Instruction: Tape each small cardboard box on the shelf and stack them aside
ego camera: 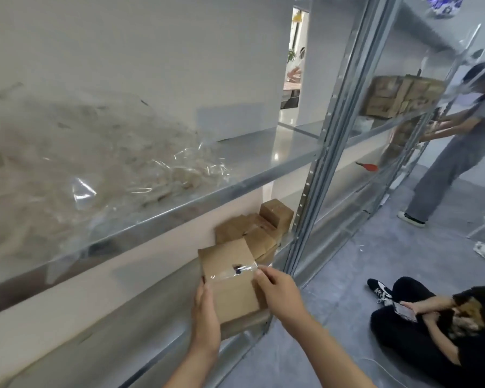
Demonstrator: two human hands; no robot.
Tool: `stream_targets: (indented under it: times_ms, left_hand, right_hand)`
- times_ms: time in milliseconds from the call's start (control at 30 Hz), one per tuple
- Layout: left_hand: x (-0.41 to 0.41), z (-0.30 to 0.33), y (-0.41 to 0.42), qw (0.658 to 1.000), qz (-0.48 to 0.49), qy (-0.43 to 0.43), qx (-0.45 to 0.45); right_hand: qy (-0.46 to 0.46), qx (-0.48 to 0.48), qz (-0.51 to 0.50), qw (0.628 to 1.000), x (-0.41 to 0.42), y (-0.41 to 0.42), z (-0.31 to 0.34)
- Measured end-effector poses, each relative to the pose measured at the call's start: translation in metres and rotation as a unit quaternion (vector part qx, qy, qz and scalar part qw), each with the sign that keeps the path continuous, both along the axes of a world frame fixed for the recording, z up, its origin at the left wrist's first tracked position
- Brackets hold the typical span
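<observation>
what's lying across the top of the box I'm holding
A strip of clear tape lies across the box, over a small dark spot. The right hand pinches its end; the left hand holds the box's side. What's inside the box is hidden.

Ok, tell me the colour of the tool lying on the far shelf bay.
Red-orange; the tool has a darker tip at its left end. The head view, the only one, shows it.

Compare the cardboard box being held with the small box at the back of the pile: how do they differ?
The held box is gripped by the left hand while the right hand pinches clear tape across it; the back box sits untouched atop the pile. The held box looks larger and nearer. Both are plain brown cardboard.
</observation>
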State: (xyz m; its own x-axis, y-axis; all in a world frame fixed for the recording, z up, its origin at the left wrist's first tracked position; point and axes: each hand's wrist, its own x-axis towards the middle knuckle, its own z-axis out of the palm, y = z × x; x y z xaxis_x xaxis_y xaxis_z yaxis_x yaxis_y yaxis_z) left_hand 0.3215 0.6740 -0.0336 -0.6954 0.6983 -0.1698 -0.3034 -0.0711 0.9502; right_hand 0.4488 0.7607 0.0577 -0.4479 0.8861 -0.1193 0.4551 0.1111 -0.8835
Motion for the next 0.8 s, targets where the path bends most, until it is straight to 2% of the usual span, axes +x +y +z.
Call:
stream_targets:
  times_ms: [100,233,500,667,800]
  left_hand:
    - [-0.027,0.009,0.023,1.0,-0.016,-0.004,-0.016]
    - [-0.052,0.027,0.048,0.997,0.016,-0.076,-0.014]
    - [-0.057,0.017,0.093,0.984,0.037,-0.137,-0.105]
    - [-0.057,0.01,0.122,0.974,0.098,-0.148,-0.144]
    - [-0.058,-0.003,0.127,0.967,0.1,-0.182,-0.146]
  right_hand:
    - [-0.001,-0.026,0.028,0.999,-0.028,0.032,0.007]
    - [-0.018,-0.063,0.069,0.995,-0.064,0.077,0.005]
    - [-0.121,-0.105,0.21,0.965,-0.108,0.164,-0.011]
    - [-0.188,-0.067,0.295,0.935,-0.121,0.187,-0.019]
    - [-0.181,-0.069,0.322,0.927,-0.123,0.194,-0.028]
